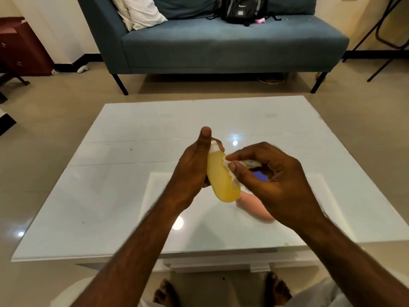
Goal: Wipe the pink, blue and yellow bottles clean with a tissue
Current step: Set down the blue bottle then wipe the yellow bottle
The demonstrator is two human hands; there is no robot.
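Note:
My left hand (192,168) grips the yellow bottle (221,178) above the white table (110,196), white cap end pointing away from me, thumb raised. My right hand (274,185) pinches a crumpled white tissue (230,168) against the bottle's right side. The pink bottle (254,207) lies on the table below my right hand, partly hidden by it. A small patch of the blue bottle (260,175) shows between my right fingers; the rest is hidden.
A blue-grey sofa (221,47) stands beyond the table with a white pillow (141,12) and a black backpack (243,9) on it. A dark red cabinet (22,47) is at the far left. My bare feet show under the table's near edge.

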